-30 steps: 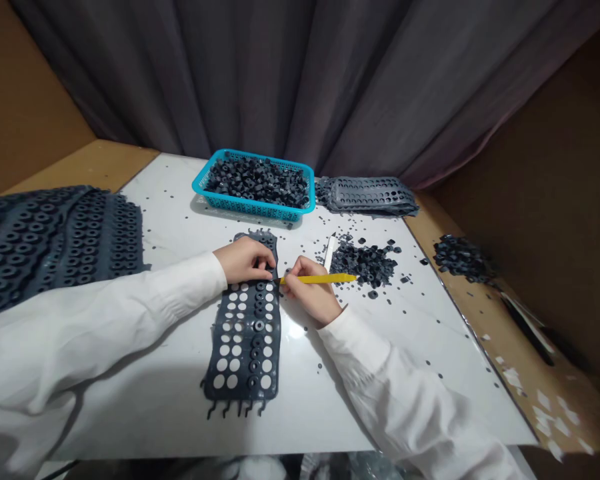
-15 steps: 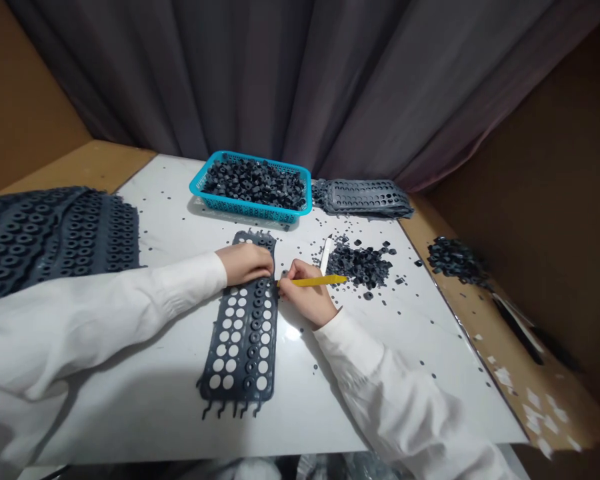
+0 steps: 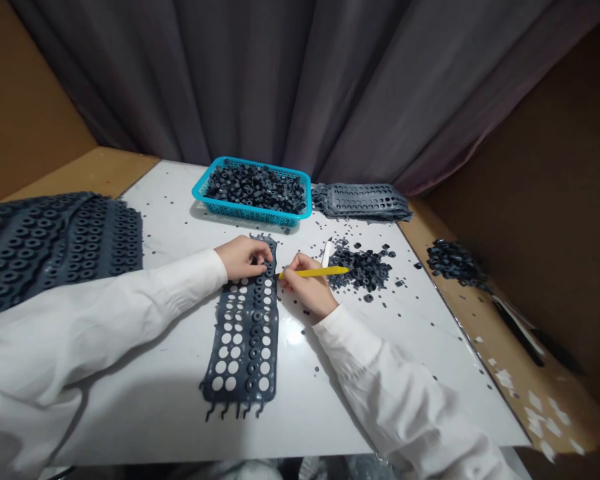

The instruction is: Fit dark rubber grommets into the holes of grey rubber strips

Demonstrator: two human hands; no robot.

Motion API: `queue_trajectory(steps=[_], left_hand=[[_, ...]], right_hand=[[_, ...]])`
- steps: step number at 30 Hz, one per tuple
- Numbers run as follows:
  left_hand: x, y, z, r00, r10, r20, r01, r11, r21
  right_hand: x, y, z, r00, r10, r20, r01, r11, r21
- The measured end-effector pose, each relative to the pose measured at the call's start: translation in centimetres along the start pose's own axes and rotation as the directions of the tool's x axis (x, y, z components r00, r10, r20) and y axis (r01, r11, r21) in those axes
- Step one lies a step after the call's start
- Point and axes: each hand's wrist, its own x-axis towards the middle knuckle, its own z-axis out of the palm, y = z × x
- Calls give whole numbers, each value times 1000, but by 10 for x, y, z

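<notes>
1. I read the left hand [image 3: 243,259] with its fingers curled and pressed together on the upper end of the perforated rubber sheet [image 3: 240,353]. I cannot tell whether they pinch anything.
2. The right hand [image 3: 307,285] is pinching a yellow stick [image 3: 327,271], with its tip at the sheet's right edge.
3. The sheet lies flat at 12 o'clock on the white worktop [image 3: 155,427]. One column holds dark rubber rings [image 3: 253,347], and the holes beside it show white.
4. A heap of loose rings [image 3: 363,270] sits at 1 o'clock, a white strip [image 3: 326,253] touching it.
5. Stacked sheets [image 3: 55,250] lie at 10 o'clock.
6. Farthest, at 12 o'clock, is a blue basket [image 3: 260,163] full of rings, with more sheets [image 3: 365,202] just beside it.
</notes>
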Motion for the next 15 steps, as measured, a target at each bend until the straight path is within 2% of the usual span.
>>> queue_trajectory(steps=[3, 5, 8, 12, 15], left_hand=[[7, 1, 0, 976, 195, 99, -212, 955, 207], [12, 3, -1, 955, 237, 178, -280, 917, 284], [16, 11, -2, 947, 185, 262, -282, 870, 405], [19, 27, 3, 948, 63, 311, -248, 761, 600], [19, 34, 7, 944, 54, 324, -257, 736, 626]], right_hand=[[1, 2, 2, 1000, 2, 14, -2, 1000, 3], [1, 2, 3, 1000, -1, 16, 1, 1000, 8], [1, 2, 2, 1000, 0, 16, -1, 1000, 2], [2, 2, 1, 1000, -3, 19, 3, 1000, -21], [3, 2, 1, 999, -16, 30, 18, 997, -72]])
